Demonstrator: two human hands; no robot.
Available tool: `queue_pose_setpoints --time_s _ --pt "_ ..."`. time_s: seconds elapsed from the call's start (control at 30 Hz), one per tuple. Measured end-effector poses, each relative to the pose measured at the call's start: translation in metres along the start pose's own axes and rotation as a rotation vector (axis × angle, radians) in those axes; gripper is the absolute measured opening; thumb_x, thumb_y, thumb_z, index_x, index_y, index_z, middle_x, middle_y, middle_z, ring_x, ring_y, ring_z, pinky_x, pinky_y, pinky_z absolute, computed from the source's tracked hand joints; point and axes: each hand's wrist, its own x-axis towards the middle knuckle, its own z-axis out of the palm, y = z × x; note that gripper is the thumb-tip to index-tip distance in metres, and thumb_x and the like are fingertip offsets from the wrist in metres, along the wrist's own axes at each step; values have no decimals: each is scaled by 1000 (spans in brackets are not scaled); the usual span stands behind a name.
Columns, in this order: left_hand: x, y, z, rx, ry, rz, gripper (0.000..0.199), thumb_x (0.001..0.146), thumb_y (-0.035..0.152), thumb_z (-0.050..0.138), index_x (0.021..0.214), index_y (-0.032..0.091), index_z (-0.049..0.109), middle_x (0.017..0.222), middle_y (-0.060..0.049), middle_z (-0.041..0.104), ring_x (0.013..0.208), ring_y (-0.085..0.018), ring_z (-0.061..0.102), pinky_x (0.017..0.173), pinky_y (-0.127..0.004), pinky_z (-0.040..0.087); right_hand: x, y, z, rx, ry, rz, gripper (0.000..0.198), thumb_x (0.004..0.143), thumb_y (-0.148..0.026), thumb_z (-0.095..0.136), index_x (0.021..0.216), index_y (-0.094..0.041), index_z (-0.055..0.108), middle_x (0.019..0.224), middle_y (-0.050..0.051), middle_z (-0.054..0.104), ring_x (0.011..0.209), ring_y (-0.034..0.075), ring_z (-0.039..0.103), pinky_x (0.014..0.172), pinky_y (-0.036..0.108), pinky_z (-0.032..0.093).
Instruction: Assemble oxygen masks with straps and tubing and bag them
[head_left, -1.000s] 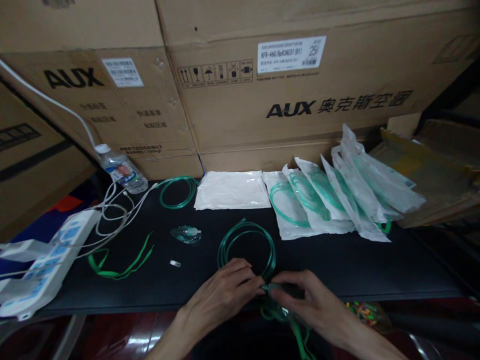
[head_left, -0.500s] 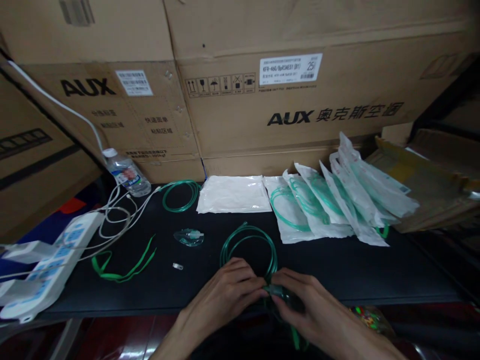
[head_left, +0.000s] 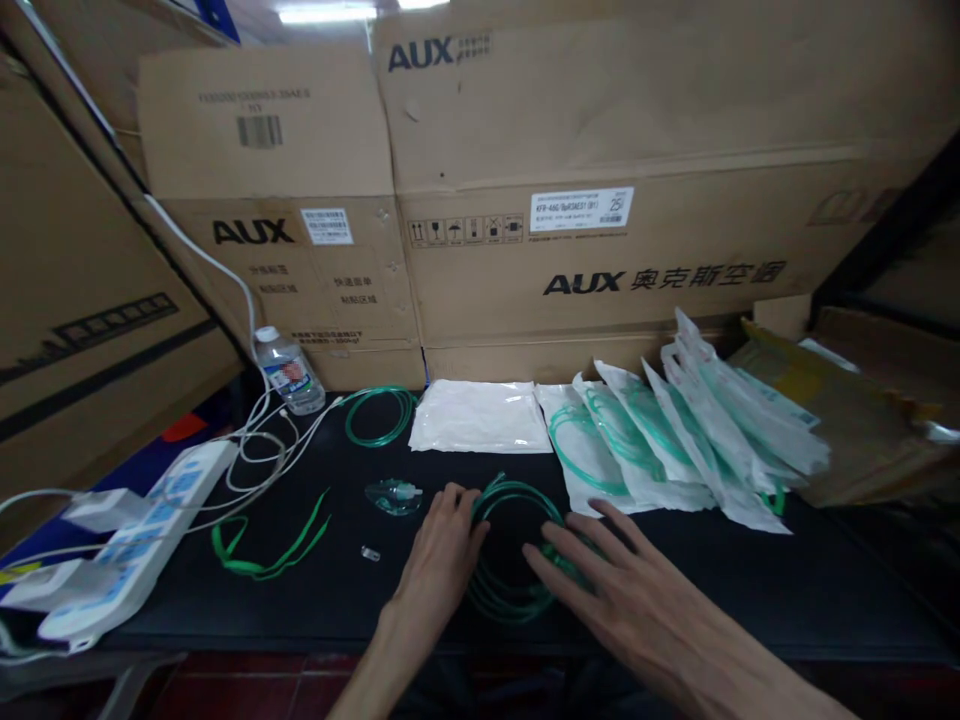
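Note:
A loose coil of green tubing lies on the dark table between my two hands. My left hand is at the coil's left side, its thumb apart from its fingers. Spread over the coil's right side are the fingers of my right hand, which partly hide a green-tinted piece beneath them. To the left lie a small clear green mask with a whitish connector, a small metal clip-like piece and a green strap. Another green tubing coil lies farther back.
A white packet and several clear bags of green tubing line the back. On the left are a power strip, white cables and a water bottle. Large cartons stand behind; an open box is at right.
My hands have come apart from the small piece they held together near the table's front edge. Both are now over the table, on either side of the coil. The camera view has tilted up.

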Motion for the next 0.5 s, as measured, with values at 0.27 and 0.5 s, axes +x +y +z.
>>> queue_pose_setpoints --time_s 0.27,0.5 --pt "-8 1 -7 -31 -21 -33 24 92 7 56 108 20 68 102 -6 69 81 -18 71 74 -29 53 25 31 26 -1 -86 -298 56 84 -9 65 136 -27 55 155 12 51 154 34 28 122 70 21" --pt "-13 1 -10 -39 -12 -105 30 89 10 59 117 20 60 99 -4 67 87 -21 72 75 -32 56 -21 19 33 228 -37 3 88 72 3 52 154 -28 42 172 12 23 158 36 14 121 72 20"
